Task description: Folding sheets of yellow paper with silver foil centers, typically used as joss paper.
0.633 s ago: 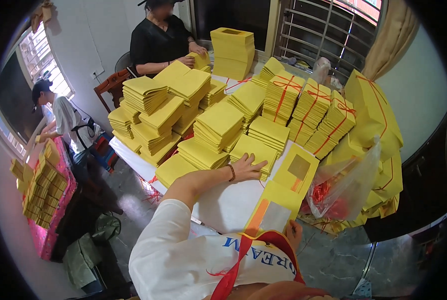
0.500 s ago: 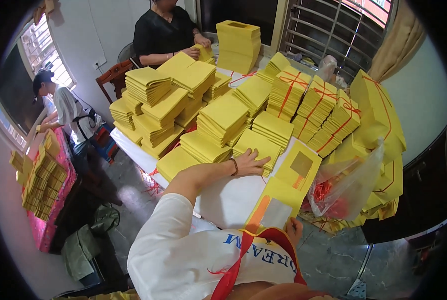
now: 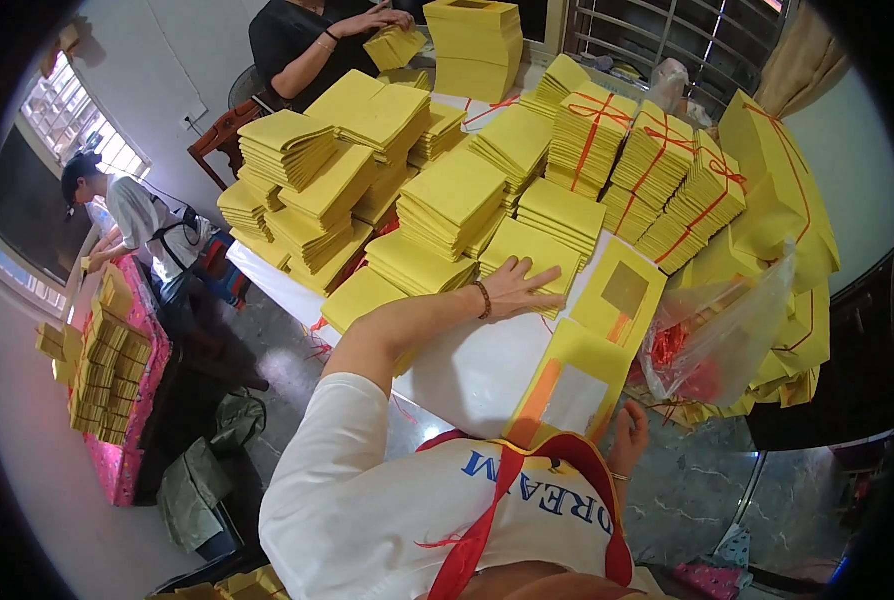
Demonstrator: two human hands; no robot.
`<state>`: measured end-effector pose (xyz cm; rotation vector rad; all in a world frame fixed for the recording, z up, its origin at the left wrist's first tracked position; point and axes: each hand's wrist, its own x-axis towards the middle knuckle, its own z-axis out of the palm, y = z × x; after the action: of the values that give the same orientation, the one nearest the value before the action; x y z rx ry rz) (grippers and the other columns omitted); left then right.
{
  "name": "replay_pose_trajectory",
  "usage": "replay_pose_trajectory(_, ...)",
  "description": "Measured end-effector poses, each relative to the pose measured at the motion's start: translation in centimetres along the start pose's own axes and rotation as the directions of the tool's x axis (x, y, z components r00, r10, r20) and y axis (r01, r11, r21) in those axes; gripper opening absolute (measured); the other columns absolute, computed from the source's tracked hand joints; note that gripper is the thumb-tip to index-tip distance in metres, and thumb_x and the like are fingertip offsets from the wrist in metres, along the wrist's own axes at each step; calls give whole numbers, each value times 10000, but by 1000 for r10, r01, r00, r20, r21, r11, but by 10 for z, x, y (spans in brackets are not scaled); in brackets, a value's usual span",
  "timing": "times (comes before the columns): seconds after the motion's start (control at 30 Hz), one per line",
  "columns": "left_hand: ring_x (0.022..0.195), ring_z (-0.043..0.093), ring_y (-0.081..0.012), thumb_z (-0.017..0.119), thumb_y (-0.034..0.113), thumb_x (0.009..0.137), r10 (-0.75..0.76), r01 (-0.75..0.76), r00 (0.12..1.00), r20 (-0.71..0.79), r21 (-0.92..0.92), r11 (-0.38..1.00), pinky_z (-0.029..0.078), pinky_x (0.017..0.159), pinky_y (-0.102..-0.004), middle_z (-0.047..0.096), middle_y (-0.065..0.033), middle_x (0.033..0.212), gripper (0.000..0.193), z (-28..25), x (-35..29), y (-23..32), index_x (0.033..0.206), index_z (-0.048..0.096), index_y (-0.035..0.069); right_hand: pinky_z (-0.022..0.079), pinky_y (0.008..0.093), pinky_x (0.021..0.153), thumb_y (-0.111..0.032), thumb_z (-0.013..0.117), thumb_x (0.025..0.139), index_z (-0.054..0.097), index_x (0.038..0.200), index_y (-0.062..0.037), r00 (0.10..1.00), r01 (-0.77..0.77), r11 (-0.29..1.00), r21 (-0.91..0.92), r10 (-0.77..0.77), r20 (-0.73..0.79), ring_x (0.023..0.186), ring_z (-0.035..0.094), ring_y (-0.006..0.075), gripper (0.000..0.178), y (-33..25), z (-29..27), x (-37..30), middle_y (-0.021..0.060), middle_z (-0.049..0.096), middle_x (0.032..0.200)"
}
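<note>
My left hand [image 3: 522, 290] lies flat with fingers spread on a low stack of folded yellow paper [image 3: 532, 248], and a beaded bracelet circles its wrist. Just right of that stack, a long unfolded yellow paper sheet [image 3: 595, 352] lies on the white-covered table [image 3: 467, 375]. It bears a dark rectangle, a pale grey panel and orange strips. Beside the sheet's near right edge is my right hand [image 3: 629, 440], its fingers loosely bent and apart, with nothing visible in them.
Several stacks of folded yellow paper [image 3: 452, 200] cover the table's far side. Bundles tied with red string [image 3: 592, 140] stand at the back right, near a clear plastic bag [image 3: 732, 335] of red strands. Across the table a co-worker [image 3: 302, 50] handles yellow paper; another person [image 3: 147, 220] works at left.
The view has shifted, so the table sits higher and further right. My right hand has come away from the sheet's edge. My left hand stays on the stack. The co-worker has lifted a folded bundle.
</note>
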<state>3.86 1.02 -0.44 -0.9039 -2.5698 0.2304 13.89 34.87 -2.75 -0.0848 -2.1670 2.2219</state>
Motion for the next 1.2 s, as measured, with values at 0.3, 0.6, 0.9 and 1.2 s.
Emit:
replay_pose_trajectory(0.3, 951, 503, -280, 546, 419, 753, -235, 301, 935, 267, -245, 921, 366, 768, -435, 545, -113, 1024, 584, -8, 18, 4, 1271, 389, 201, 451, 367, 746, -36, 513, 807, 530, 935, -45, 480, 108, 832, 544, -522, 705, 870, 539, 270, 129, -191, 93, -24, 147, 571, 970)
replay_pose_trajectory(0.6, 1054, 460, -249, 452, 390, 860, -414, 358, 882, -228, -250, 900, 323, 832, -418, 528, -92, 1145, 399, -3, 15, 6, 1182, 484, 157, 470, 295, 719, -33, 400, 815, 519, 1020, 46, 216, -706, 169, 688, -874, 436, 866, 531, 240, 250, -254, 164, -67, 134, 508, 931)
replay_pose_trajectory(0.9, 1034, 462, -277, 584, 184, 773, -358, 187, 925, -125, -671, 717, 338, 836, -399, 512, -104, 1113, 275, -22, -23, 148, 1032, 560, 92, 473, 300, 703, -12, 394, 778, 509, 988, 33, -22, -725, 344, 597, -878, 479, 851, 551, 206, 243, -238, 172, -65, 113, 515, 924)
replay_pose_trajectory(1.2, 1147, 357, -307, 617, 163, 734, -323, 212, 946, -35, -687, 696, 299, 888, -423, 413, -131, 1230, 348, -8, -39, 176, 1070, 538, 114, 465, 297, 687, -15, 407, 774, 514, 977, 20, 3, -759, 340, 555, -850, 526, 832, 556, 203, 231, -233, 171, -72, 100, 528, 907)
